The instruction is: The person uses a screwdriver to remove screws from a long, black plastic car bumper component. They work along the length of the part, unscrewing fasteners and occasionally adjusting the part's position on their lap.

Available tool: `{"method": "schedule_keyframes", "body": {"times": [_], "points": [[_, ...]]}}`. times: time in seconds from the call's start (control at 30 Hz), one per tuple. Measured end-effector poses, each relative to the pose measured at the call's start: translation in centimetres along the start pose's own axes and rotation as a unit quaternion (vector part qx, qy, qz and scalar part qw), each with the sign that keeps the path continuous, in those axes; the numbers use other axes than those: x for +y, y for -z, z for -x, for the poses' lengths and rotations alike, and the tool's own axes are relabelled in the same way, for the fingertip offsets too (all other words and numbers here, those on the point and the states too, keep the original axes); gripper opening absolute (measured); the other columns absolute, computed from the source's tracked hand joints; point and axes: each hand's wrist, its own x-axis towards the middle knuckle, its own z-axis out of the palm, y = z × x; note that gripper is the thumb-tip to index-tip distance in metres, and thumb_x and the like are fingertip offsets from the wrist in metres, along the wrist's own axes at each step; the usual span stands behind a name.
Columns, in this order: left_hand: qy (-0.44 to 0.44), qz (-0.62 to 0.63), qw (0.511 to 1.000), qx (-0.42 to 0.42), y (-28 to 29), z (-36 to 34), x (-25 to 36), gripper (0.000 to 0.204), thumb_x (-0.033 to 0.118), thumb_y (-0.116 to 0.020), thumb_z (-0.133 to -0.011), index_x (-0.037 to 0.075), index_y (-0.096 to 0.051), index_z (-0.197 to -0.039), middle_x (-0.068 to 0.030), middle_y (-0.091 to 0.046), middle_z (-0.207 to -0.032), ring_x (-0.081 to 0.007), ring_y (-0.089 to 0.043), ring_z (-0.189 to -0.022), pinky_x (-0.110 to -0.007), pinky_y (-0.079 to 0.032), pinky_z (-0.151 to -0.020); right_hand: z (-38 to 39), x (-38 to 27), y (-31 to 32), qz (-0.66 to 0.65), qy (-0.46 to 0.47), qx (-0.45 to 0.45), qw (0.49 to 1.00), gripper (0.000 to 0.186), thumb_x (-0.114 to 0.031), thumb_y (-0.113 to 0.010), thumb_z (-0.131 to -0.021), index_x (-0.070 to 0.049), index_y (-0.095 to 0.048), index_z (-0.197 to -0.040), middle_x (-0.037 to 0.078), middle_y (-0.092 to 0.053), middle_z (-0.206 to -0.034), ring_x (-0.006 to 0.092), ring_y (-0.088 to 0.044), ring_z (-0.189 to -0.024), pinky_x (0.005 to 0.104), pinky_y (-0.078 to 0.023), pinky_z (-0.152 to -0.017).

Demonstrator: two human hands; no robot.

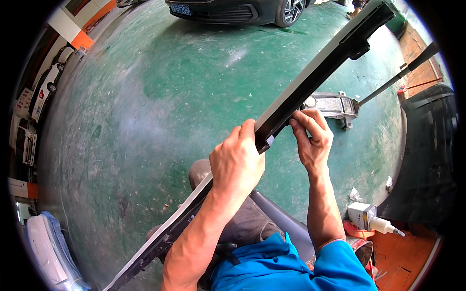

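Note:
A long car trim strip [318, 82], black with a pale grey face along one edge, runs diagonally from the upper right down past my lap to the lower left. My left hand [237, 160] is wrapped round it near the middle, the knuckles facing up. On its right-hand edge, a little farther up, my right hand [313, 138] is closed in a pinch with thumb and forefinger against the black side. Whatever lies between those fingertips is too small to make out. A small whitish patch [270, 140] shows on the strip between the two hands.
A dark car [228, 12] stands at the far side of the green floor [160, 97]. Beyond my right hand is a floor jack [335, 105] with a long handle. A black body panel [427, 150], a nozzle bottle [383, 225] and a white box [360, 213] are at the right.

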Motion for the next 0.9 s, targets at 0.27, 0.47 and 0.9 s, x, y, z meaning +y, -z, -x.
{"method": "schedule_keyframes", "body": {"times": [0.27, 0.47, 0.9], "points": [[0.001, 0.003, 1.000, -0.001, 0.04, -0.03, -0.01, 0.043, 0.005, -0.075, -0.079, 0.003, -0.063, -0.120, -0.0178, -0.072, -0.107, -0.0421, -0.071, -0.093, -0.050, -0.056, -0.080, -0.35, -0.26, -0.13, -0.016, -0.017, 0.007, 1.000, 0.017, 0.001, -0.079, -0.084, 0.000, -0.074, -0.100, 0.009, -0.068, -0.089, 0.0180, -0.066, -0.073, 0.0302, -0.055, -0.065], [0.004, -0.001, 1.000, -0.005, -0.02, -0.16, -0.06, 0.043, 0.006, -0.075, -0.080, 0.003, -0.064, -0.120, -0.0178, -0.073, -0.107, -0.0421, -0.071, -0.093, -0.050, -0.057, -0.080, -0.72, 0.01, 0.04, 0.055, 0.038, -0.010, 0.998, 0.020, 0.000, -0.079, -0.081, -0.002, -0.074, -0.101, 0.009, -0.068, -0.086, 0.0239, -0.065, -0.072, 0.0334, -0.053, -0.065], [0.006, -0.004, 1.000, 0.001, -0.28, -0.03, -0.12, 0.044, 0.005, -0.076, -0.079, 0.003, -0.064, -0.121, -0.0180, -0.072, -0.108, -0.0418, -0.071, -0.094, -0.050, -0.057, -0.080, -0.01, 0.49, 0.16, 0.117, 0.119, 0.003, 0.986, 0.031, 0.001, -0.081, -0.074, -0.003, -0.074, -0.104, 0.008, -0.065, -0.082, 0.0248, -0.061, -0.071, 0.0341, -0.050, -0.063]]}}
